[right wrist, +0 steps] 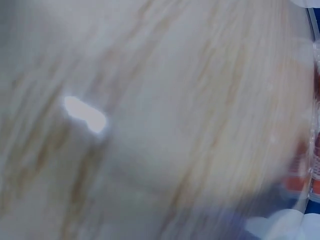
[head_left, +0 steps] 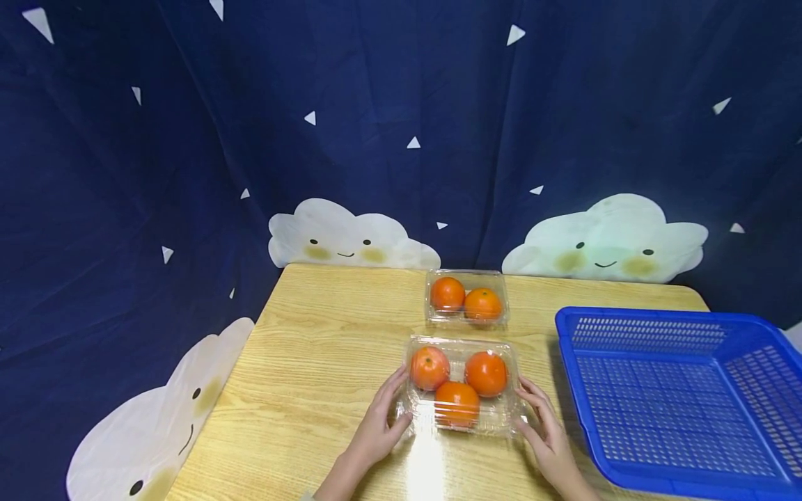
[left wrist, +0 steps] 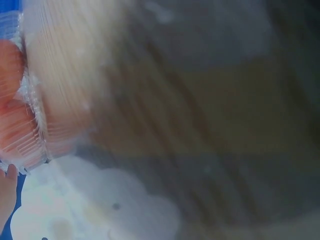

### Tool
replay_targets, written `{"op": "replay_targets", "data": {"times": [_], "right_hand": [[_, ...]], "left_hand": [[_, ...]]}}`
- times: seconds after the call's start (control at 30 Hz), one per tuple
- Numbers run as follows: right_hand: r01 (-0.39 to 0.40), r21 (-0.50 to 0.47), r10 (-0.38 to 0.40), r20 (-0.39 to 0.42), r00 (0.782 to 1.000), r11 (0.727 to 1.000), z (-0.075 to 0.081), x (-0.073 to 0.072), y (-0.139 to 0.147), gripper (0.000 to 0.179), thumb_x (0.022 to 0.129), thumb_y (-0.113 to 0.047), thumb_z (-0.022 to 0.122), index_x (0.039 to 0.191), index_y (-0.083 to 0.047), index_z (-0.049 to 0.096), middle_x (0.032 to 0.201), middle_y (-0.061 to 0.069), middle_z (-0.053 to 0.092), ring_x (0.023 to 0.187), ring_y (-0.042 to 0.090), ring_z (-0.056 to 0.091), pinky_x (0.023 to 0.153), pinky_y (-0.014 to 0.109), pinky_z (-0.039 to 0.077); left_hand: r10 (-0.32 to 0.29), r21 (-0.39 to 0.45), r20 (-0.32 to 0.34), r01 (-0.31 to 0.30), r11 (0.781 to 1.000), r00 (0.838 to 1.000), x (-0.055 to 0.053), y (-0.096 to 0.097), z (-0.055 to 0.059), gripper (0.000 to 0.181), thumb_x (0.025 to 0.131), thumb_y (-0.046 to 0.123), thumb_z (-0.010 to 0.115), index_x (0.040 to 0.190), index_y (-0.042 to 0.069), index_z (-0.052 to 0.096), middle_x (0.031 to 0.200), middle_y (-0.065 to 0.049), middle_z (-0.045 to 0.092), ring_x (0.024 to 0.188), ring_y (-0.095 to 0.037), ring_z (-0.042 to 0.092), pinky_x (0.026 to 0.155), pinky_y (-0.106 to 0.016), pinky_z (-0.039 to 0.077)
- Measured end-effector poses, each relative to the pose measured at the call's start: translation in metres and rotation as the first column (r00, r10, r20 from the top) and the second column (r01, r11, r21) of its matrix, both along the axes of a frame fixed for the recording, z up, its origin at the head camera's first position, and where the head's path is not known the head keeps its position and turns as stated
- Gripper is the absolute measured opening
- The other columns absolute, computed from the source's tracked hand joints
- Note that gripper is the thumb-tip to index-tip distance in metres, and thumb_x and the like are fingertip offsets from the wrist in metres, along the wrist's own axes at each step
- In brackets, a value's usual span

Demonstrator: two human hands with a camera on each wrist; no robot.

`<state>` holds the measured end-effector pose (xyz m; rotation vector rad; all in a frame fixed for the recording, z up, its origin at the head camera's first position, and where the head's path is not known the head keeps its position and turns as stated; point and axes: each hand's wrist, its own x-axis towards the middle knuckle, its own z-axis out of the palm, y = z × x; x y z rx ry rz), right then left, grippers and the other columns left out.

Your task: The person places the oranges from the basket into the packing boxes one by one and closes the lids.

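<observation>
A clear plastic box (head_left: pixel 460 341) sits near the front of the wooden table in the head view, with three round fruits inside. The one at left is a pinkish-red fruit (head_left: pixel 429 368), while a red-orange fruit (head_left: pixel 486 374) and an orange fruit (head_left: pixel 457 403) fill the right and the front. My left hand (head_left: pixel 379 421) holds the box's left side, fingers along it and thumb at the near corner. On the opposite side my right hand (head_left: pixel 548 442) grips it likewise. Both wrist views are mostly blurred tabletop; the box (left wrist: pixel 35 110) shows at the left wrist view's left edge.
Behind stands a second clear plastic box (head_left: pixel 466 273) with two orange fruits. A large blue plastic basket (head_left: pixel 567 390) occupies the right side of the wooden table (head_left: pixel 326 327). A dark blue curtain (head_left: pixel 370 83) with white triangles and clouds hangs behind and to the left.
</observation>
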<state>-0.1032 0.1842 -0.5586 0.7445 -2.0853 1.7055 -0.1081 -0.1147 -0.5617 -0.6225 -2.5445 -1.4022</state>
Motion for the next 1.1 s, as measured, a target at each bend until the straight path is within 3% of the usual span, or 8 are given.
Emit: {"op": "replay_targets", "data": {"times": [0.27,0.4,0.57,0.73,0.8,0.93,1.0,1.1], "right_hand": [[0.037,-0.081,-0.019,0.205,0.979,0.996,-0.003,0.007,-0.004,0.044,0.081,0.020,0.048,0.124,0.017,0.037,0.136,0.033,0.026,0.131,0.007,0.029,0.102,0.014,0.024],[0.041,-0.157,0.008,0.297,0.955,0.987,-0.002,0.011,-0.005,0.048,0.086,0.014,0.045,0.131,0.014,0.027,0.139,0.019,0.028,0.126,0.002,0.032,0.098,0.011,0.028],[0.103,-0.193,-0.010,0.433,0.901,0.976,-0.003,0.015,-0.005,0.049,0.090,0.008,0.043,0.134,0.012,0.021,0.126,0.002,0.043,0.111,0.000,0.046,0.086,0.010,0.038],[0.270,-0.134,-0.145,0.581,0.801,0.954,-0.011,0.014,-0.005,0.039,0.088,-0.001,0.050,0.123,0.007,0.034,0.104,-0.007,0.050,0.088,-0.003,0.052,0.071,0.014,0.042],[0.299,-0.158,-0.138,0.628,0.766,0.941,-0.015,0.013,-0.004,0.029,0.086,-0.002,0.052,0.113,0.002,0.041,0.094,-0.006,0.052,0.078,0.000,0.054,0.065,0.017,0.044],[0.244,-0.264,0.012,0.701,0.713,0.933,-0.013,0.012,0.000,0.010,0.086,-0.004,0.052,0.093,-0.008,0.048,0.074,-0.005,0.059,0.061,0.006,0.057,0.055,0.021,0.046],[0.176,-0.341,0.150,0.743,0.652,0.924,-0.006,0.012,0.003,0.006,0.087,-0.006,0.049,0.090,-0.011,0.049,0.072,-0.002,0.062,0.060,0.008,0.059,0.055,0.021,0.048],[0.099,-0.420,0.307,0.786,0.537,0.902,0.004,0.011,0.009,0.008,0.089,-0.008,0.045,0.087,-0.014,0.050,0.075,0.001,0.065,0.065,0.009,0.061,0.060,0.020,0.050]], "left_hand": [[0.009,0.246,0.196,-0.058,0.968,0.981,0.004,0.009,0.027,0.064,0.072,-0.018,0.048,0.133,-0.004,0.035,0.141,-0.019,0.031,0.129,-0.033,0.030,0.101,-0.050,0.030],[0.019,0.350,0.302,-0.129,0.928,0.953,0.001,0.010,0.018,0.066,0.071,-0.016,0.047,0.133,-0.004,0.030,0.134,-0.022,0.033,0.120,-0.037,0.036,0.097,-0.052,0.033],[0.047,0.371,0.433,-0.225,0.901,0.900,-0.003,0.010,0.008,0.066,0.070,-0.010,0.050,0.132,-0.001,0.029,0.124,-0.019,0.037,0.099,-0.024,0.044,0.080,-0.029,0.041],[0.008,0.403,0.536,-0.264,0.876,0.844,-0.006,0.008,0.007,0.059,0.070,-0.009,0.049,0.126,-0.007,0.031,0.105,-0.014,0.041,0.076,-0.013,0.042,0.064,-0.021,0.042],[-0.018,0.414,0.580,-0.276,0.868,0.814,-0.007,0.007,0.008,0.053,0.070,-0.008,0.049,0.121,-0.007,0.033,0.095,-0.009,0.042,0.071,-0.011,0.043,0.062,-0.023,0.043],[-0.058,0.418,0.639,-0.283,0.863,0.767,-0.006,0.006,0.015,0.034,0.072,-0.006,0.048,0.105,-0.007,0.040,0.076,-0.001,0.045,0.062,-0.012,0.048,0.057,-0.025,0.044],[-0.089,0.428,0.653,-0.269,0.863,0.752,-0.005,0.006,0.020,0.022,0.074,-0.005,0.046,0.096,-0.006,0.042,0.070,-0.001,0.047,0.058,-0.013,0.049,0.055,-0.024,0.044],[-0.140,0.452,0.668,-0.249,0.856,0.731,-0.004,0.005,0.026,0.010,0.075,-0.004,0.043,0.085,-0.004,0.043,0.064,-0.003,0.052,0.054,-0.013,0.051,0.052,-0.023,0.045]]}}
